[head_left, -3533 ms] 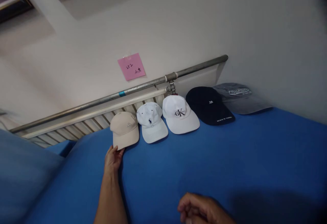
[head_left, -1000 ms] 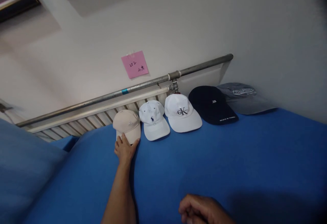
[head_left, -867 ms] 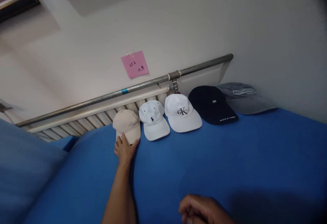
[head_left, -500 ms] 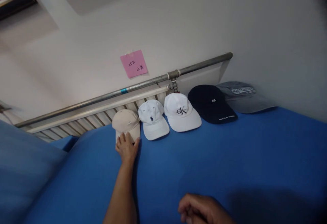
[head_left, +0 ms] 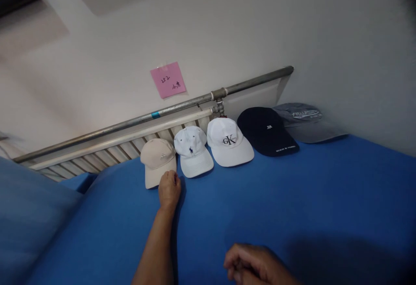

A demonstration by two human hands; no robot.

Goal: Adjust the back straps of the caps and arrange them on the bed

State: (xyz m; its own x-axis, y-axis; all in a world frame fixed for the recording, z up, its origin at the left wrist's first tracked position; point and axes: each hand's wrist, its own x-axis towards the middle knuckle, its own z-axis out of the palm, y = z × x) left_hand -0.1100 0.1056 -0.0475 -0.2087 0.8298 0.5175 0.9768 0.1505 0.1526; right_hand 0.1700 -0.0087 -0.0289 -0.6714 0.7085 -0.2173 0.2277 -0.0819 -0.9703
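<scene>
Five caps stand in a row along the back of the blue surface. At the left is a beige cap [head_left: 157,157], its brim facing me. My left hand [head_left: 169,189] is at the right corner of that brim, its fingers curled closed; whether they grip the brim is hidden. Just right of it sits a white cap with a small dark emblem [head_left: 195,162], then a white cap with black letters [head_left: 231,150]. A black cap [head_left: 264,131] and a grey cap [head_left: 308,124] overlap at the right. Low in the view, my right hand [head_left: 256,265] is loosely closed, with nothing visible in it.
A blue cloth [head_left: 260,202] covers the surface. Behind the caps run a white radiator [head_left: 120,150] and a metal pipe [head_left: 191,102] along the wall. A pink note [head_left: 168,80] is taped above. Blue fabric [head_left: 29,220] hangs at the left.
My left hand has drawn its spread fingers off the beige cap's brim, closed them, and shifted right to the brim's corner. My right hand stays nearly where it was.
</scene>
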